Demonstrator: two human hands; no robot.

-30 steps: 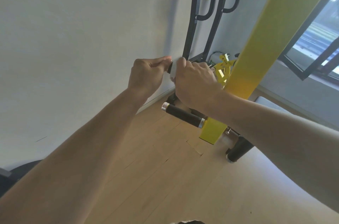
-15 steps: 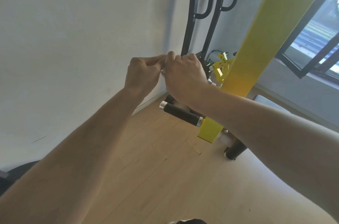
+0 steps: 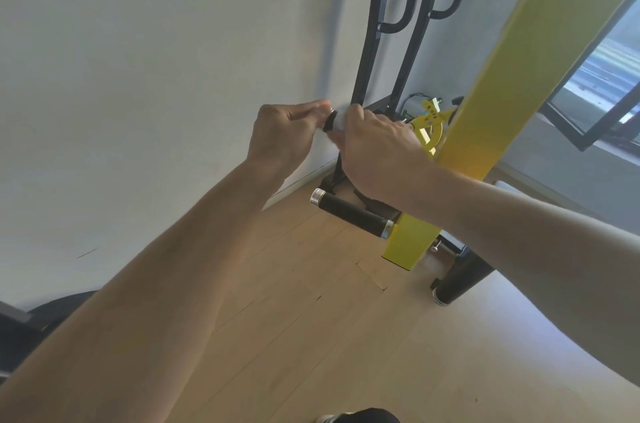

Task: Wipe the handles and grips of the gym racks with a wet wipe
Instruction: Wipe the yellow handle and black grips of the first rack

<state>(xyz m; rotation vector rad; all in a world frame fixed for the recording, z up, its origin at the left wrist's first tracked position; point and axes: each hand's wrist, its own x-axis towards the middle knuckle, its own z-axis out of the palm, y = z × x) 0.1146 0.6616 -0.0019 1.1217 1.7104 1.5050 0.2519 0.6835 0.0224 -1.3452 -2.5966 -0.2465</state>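
A yellow rack arm (image 3: 519,59) slants down from the top right. At chest height my right hand (image 3: 374,149) is closed around its upper grip with a white wet wipe (image 3: 338,123) bunched under the fingers. Only the grip's black end (image 3: 329,118) shows beyond the wipe. My left hand (image 3: 284,138) pinches that end from the left, fingers closed. Below my hands a second black grip (image 3: 349,211) with silver caps sticks out left from the arm's foot, untouched.
Black upright rack bars (image 3: 370,42) with curved handles stand against the white wall behind. A black padded roller (image 3: 460,280) sits low on the wooden floor at the right. An open window frame (image 3: 606,93) is at the far right. A dark object (image 3: 34,329) lies at the bottom left.
My right hand has slid back right along the upper grip, so the wipe and the grip's black end show again between my hands. My left hand stays at the end.
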